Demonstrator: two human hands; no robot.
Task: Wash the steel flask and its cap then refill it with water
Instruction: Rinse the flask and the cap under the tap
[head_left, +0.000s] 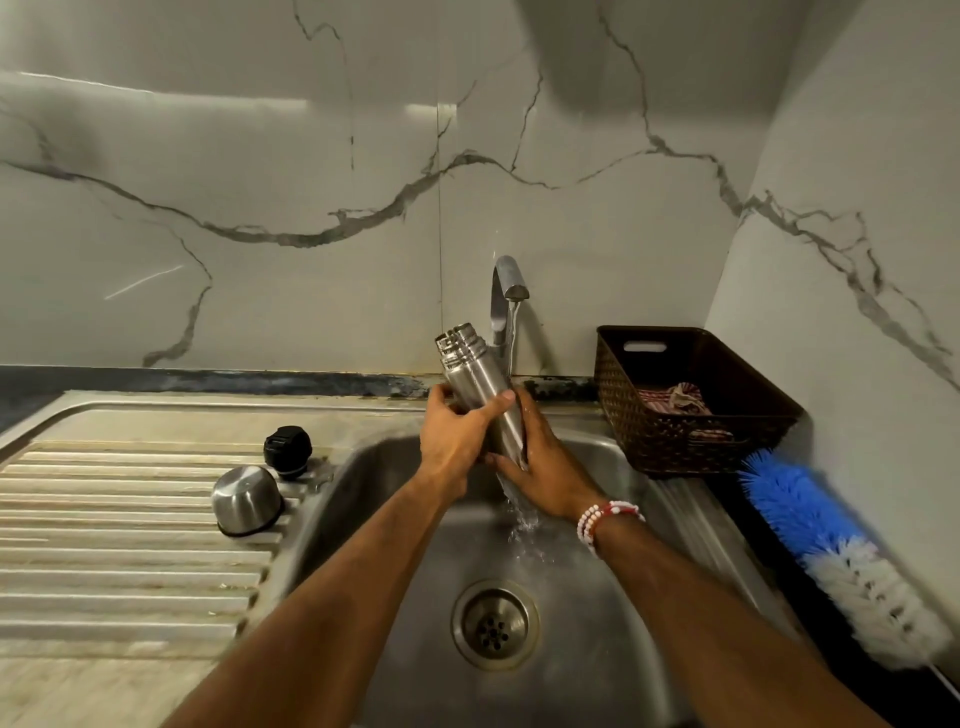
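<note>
The steel flask (475, 374) is held tilted over the sink basin (395, 525), its open threaded mouth up and to the left. My left hand (457, 436) wraps around its middle. My right hand (540, 462) lies against its lower part, where water from the running tap (506, 296) streams down and drips off the base. The steel cup cap (247, 499) rests upside down on the ribbed drainboard (119, 519), and the black stopper (287, 451) stands just behind it.
A dark woven basket (691, 421) with a cloth inside sits right of the tap. A blue and white bottle brush (836, 551) lies along the right counter. The drain (494, 623) is in the basin's middle. A marble wall stands behind.
</note>
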